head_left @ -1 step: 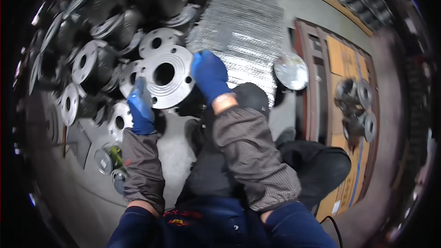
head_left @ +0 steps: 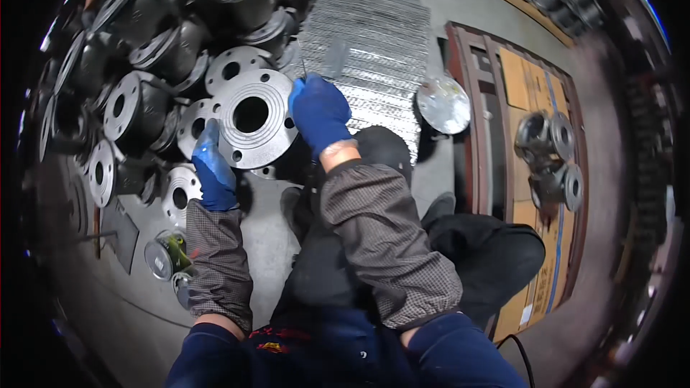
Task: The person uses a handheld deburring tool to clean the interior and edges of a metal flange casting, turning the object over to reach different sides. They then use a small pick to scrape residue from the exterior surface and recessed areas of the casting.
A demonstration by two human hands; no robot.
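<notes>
A grey metal valve stands with its round flange face (head_left: 267,145) turned up toward me, a big hole in the middle and small bolt holes around it. My left hand (head_left: 213,172), in a blue glove, grips the flange's lower left rim. At the upper right rim is my right hand (head_left: 318,113), also in a blue glove. Its fingers are closed on a thin metal tool (head_left: 302,68) that pokes up from the fingertips. Both sleeves are brown-checked.
Several more flanged valves (head_left: 136,108) are heaped to the left and behind. A silver ribbed sheet (head_left: 381,36) lies beyond the hands, with a shiny round disc (head_left: 443,104) beside it. At right, a wooden pallet (head_left: 532,79) with cardboard carries another valve (head_left: 550,158). A small can (head_left: 164,257) sits at lower left.
</notes>
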